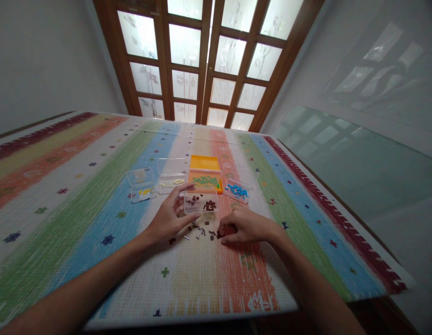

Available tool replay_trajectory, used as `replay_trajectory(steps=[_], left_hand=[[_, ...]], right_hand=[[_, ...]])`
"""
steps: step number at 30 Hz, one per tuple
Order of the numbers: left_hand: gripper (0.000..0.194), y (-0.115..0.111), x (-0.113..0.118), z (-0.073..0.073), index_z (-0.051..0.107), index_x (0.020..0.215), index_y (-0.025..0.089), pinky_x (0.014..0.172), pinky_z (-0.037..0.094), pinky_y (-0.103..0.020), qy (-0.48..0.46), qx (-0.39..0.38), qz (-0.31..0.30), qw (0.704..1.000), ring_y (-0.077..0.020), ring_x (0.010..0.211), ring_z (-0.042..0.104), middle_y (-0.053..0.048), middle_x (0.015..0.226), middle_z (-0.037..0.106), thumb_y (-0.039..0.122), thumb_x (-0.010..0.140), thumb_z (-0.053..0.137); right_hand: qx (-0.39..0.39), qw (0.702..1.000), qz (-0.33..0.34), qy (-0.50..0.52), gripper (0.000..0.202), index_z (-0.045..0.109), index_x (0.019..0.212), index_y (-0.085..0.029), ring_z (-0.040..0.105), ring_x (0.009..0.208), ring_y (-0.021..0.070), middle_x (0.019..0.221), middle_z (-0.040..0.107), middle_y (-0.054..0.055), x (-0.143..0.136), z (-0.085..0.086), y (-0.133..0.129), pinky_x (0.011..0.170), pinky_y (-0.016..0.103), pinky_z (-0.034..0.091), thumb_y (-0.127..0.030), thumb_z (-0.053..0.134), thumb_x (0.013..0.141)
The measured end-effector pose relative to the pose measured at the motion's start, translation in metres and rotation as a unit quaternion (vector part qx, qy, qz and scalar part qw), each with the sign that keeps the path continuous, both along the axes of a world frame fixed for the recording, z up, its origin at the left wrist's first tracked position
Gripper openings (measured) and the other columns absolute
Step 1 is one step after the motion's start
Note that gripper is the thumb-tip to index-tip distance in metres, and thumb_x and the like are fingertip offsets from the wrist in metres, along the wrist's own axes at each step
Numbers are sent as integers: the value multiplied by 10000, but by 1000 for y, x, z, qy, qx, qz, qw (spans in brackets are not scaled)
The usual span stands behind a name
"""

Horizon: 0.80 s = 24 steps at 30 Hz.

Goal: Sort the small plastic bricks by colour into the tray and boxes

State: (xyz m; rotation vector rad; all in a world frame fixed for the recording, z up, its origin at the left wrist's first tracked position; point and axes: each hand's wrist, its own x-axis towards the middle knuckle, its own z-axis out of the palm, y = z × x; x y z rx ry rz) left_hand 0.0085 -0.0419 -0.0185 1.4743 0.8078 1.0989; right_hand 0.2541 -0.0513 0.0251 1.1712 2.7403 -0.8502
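Observation:
My left hand (170, 216) curves around the left side of a clear plastic box (202, 210), thumb at its near edge and fingers at its far side. Small dark brown pieces (209, 205) lie in that box, in two loose groups. My right hand (242, 225) is closed in a pinch on the tablecloth, right of the box, with a small brown piece (218, 235) at its fingertips. Between the hands, loose brown and grey pieces (202, 231) are scattered on the cloth. The right hand's curled fingers are partly hidden.
Behind the hands stand open clear boxes of yellow pieces (146, 191), cream pieces (172, 183) and blue pieces (237, 191). Green pieces (205, 181) lie in a box on an orange case (204, 162). A striped tablecloth (132, 279) covers the table; glazed doors (205, 65) stand beyond.

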Motion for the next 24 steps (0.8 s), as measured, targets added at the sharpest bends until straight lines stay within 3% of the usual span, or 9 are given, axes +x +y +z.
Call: replay_trajectory(steps=[11,18,24], left_hand=[[690,-2,1,3,464,1342,231,1015,547,-472,-10,-19,-1,1000,-260,1154,650,-127,1385,556,202,733,788],[688,-2,1,3,460,1341,227,998,557,-457,-12,-17,-4,1000,-250,1143,655,-132,1397,544,217,739,793],[712,-3,2,5,439,1358,227,976,570,-459,-21,-43,-12,999,-258,1120,675,-125,1303,617,225,740,794]], right_hand=[[0,1000,-8,-25,90,740,905,-176,618,710,129,811,737,17,-1,0,0,679,238,380,-214,712,828],[-31,999,13,-27,106,775,883,-155,560,583,100,699,704,7,0,2,-1,582,218,350,-203,713,811],[-10,1000,1,0,145,800,897,-165,608,619,110,752,750,37,2,3,0,616,225,383,-231,678,857]])
